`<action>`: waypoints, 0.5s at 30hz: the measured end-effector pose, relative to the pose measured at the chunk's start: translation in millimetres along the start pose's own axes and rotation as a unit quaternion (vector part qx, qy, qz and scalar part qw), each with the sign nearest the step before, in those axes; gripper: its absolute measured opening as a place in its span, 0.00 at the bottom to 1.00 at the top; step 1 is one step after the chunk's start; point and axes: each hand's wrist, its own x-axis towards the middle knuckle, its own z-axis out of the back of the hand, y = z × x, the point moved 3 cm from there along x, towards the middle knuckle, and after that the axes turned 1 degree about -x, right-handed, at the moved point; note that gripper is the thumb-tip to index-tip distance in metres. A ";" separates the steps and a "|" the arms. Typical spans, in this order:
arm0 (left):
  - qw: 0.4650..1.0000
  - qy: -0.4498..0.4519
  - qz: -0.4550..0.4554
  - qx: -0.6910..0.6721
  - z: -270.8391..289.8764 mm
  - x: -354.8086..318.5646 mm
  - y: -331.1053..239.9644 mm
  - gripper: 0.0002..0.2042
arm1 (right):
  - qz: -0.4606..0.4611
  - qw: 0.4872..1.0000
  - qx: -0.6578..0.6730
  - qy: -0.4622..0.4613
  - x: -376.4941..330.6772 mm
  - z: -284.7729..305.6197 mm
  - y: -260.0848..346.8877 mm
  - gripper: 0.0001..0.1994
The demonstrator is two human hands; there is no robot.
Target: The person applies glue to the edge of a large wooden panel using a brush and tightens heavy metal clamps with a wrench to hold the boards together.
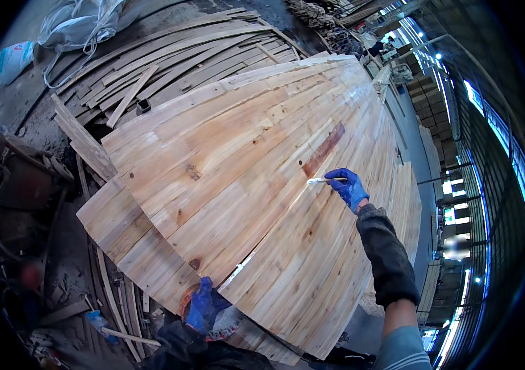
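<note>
Blue-gloved right hand (349,188) grips a small white-tipped applicator stick (324,180), its tip on the large pale jointed-wood panel (231,185) at centre frame.

The blue-gloved left hand (201,306), lower centre, closes around a round orange-rimmed container (222,320) at the panel's near edge. The filler could smear past the dark reddish patch (324,150) if pressed hard, and the container, out of the person's focus, could tip.

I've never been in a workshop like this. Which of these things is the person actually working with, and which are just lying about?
In use:
- right hand, fingers around a small brush
- wooden panel under the brush
- left hand on a round container, contents unclear

Lying about:
- loose wooden strips
- plastic bags
- dark machine
- stacked blocks
</note>
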 end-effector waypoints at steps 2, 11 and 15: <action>1.000 0.003 -0.005 0.002 4.7 0.5 0.3 0.30 | 0.013 1.000 -0.023 0.005 8.5 -4.6 -5.2 0.09; 0.999 -0.039 -0.003 -0.005 -25.4 -17.3 -15.0 0.28 | -0.030 0.994 -0.020 0.102 -4.9 -29.3 8.1 0.09; 0.999 -0.007 -0.051 -0.018 -30.1 -17.7 -15.4 0.28 | 0.046 0.985 -0.099 0.133 -26.9 -43.2 23.8 0.09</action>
